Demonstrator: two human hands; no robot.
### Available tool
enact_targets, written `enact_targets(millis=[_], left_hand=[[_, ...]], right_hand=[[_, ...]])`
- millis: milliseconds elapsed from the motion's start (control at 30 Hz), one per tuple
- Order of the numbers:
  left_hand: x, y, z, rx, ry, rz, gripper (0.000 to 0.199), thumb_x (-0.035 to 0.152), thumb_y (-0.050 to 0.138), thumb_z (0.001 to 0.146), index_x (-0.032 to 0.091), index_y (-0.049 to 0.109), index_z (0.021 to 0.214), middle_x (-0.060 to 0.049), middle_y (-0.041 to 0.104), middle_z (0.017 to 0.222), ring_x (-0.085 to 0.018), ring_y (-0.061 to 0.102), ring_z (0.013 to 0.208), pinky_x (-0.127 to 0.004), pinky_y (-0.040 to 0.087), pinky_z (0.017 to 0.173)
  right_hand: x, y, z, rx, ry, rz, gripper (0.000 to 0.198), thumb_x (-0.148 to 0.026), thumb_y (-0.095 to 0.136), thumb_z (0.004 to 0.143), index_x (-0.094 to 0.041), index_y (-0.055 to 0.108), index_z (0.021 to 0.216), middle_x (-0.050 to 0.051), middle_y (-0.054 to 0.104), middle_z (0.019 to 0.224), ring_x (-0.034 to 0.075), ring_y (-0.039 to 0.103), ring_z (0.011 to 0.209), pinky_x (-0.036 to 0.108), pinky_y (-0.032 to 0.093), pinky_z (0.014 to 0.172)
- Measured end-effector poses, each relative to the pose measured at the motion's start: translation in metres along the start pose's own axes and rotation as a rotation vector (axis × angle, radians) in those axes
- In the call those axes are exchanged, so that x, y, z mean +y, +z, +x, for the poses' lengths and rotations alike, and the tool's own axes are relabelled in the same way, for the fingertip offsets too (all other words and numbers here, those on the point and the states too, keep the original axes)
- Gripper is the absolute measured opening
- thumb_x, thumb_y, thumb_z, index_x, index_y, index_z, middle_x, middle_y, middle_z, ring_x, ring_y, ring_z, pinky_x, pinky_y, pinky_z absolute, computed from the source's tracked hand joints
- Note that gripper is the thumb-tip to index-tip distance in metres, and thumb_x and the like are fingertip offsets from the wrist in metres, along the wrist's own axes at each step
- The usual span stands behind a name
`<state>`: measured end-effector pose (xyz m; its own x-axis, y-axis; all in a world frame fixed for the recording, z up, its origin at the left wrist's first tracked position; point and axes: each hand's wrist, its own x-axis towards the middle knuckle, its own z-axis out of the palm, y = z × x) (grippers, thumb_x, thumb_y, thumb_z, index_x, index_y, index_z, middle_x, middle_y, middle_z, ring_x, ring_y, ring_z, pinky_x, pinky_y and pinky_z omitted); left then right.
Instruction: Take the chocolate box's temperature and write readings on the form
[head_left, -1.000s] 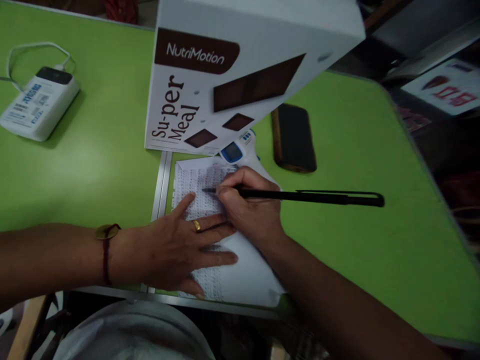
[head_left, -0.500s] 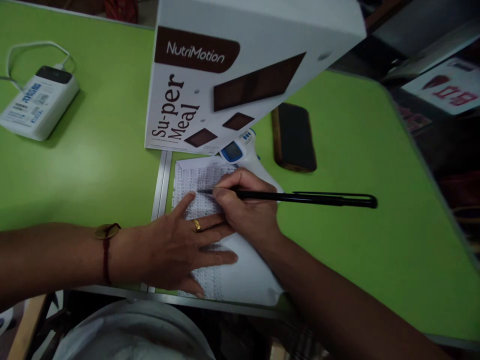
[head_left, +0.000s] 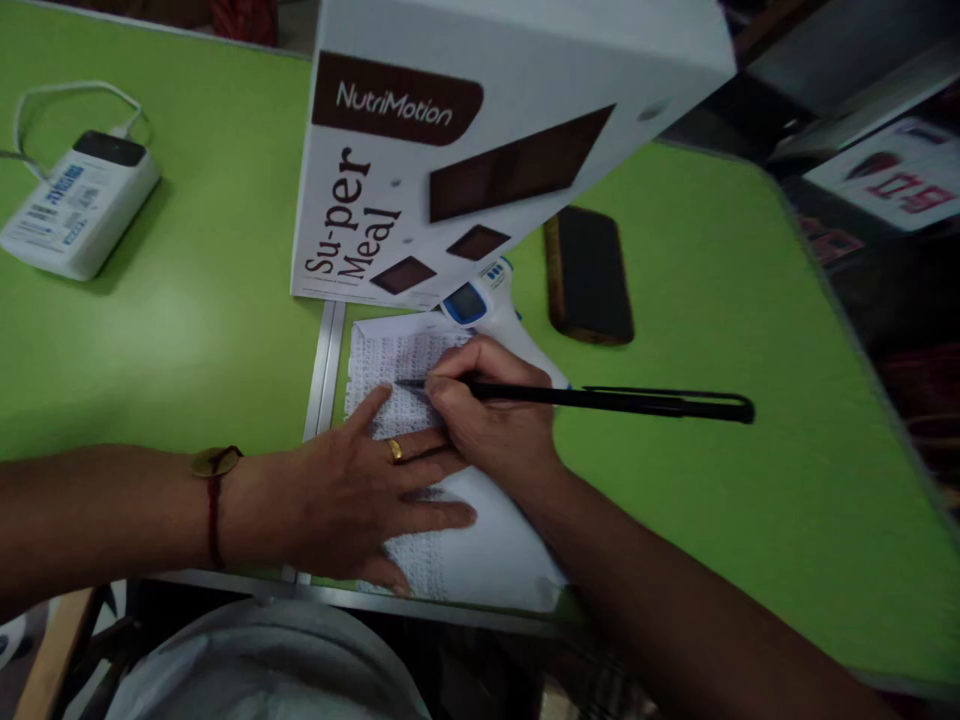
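A sheet of paper (head_left: 495, 540) filled partly with dense handwriting lies near the front edge of the green table. My left hand (head_left: 352, 490) rests flat on it, fingers spread, with a gold ring on one finger. Pinched in my right hand (head_left: 495, 405) is a black pen (head_left: 622, 400), its tip on or just above the written lines and its long end pointing right. The right hand lies against the left hand's fingertips. Behind it, a white and blue infrared thermometer (head_left: 517, 340) is partly covered by my right hand and the box.
A large white box (head_left: 390, 200) stands on the green table (head_left: 712, 500) just behind the paper. Right of it lies a dark phone (head_left: 589, 275). At the far left sits a white power adapter (head_left: 82, 210) with a white cable (head_left: 67, 88). A metal seam (head_left: 322, 375) crosses the table.
The pen's far end has dipped very slightly toward me. Both hands stay in the same place, and the paper has not visibly moved.
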<state>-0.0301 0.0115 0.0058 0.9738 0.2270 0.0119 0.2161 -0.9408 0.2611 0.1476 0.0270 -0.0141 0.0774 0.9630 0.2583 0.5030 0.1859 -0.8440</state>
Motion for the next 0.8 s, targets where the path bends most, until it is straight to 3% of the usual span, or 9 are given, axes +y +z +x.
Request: enact_targets(millis=[800], left_hand=[[-0.0002, 0.0028, -0.0006, 0.069, 0.008, 0.051, 0.071, 0.065, 0.071, 0.081, 0.031, 0.055, 0.142, -0.010, 0.045, 0.157, -0.033, 0.038, 0.147, -0.064, 0.033, 0.117]], right_hand=[[0.0041, -0.0035, 0.0010, -0.021, -0.021, -0.012, 0.014, -0.018, 0.057, 0.068, -0.025, 0.049, 0.059, -0.005, 0.053, 0.052, 0.013, 0.050, 0.049, 0.027, 0.041, 0.047]])
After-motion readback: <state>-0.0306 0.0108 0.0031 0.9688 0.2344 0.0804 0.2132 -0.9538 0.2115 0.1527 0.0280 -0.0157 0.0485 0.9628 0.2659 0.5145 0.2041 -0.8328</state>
